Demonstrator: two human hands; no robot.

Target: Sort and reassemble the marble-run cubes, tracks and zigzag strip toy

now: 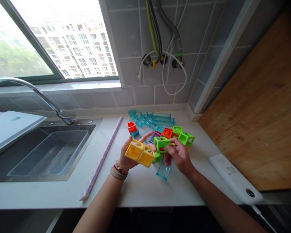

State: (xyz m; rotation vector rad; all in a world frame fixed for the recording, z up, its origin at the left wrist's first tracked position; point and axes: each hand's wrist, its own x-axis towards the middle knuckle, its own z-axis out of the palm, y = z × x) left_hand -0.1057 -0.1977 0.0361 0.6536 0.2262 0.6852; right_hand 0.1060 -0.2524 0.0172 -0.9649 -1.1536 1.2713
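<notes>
Two joined yellow cube blocks [145, 158] with hollow, framed faces rest in my left hand [125, 158], its thumb beside them and its index finger stretched out behind. My right hand [181, 156] pinches a bright green cube block [162, 144] just right of the yellow pair. Whether the green and yellow blocks touch I cannot tell. Below my right fingers lies a clear blue track piece [163, 170]. Behind the hands sits a pile with an orange-red block [167, 133] and more green blocks [184, 138]. A red block [131, 126] stands left of the pile.
Several clear blue track pieces [147, 119] lie at the back of the white counter [133, 191]. A long pale purple strip [103, 157] separates the hands from the sink [70, 168]. A white power strip [235, 176] is at the right, beside a wooden board [259, 113].
</notes>
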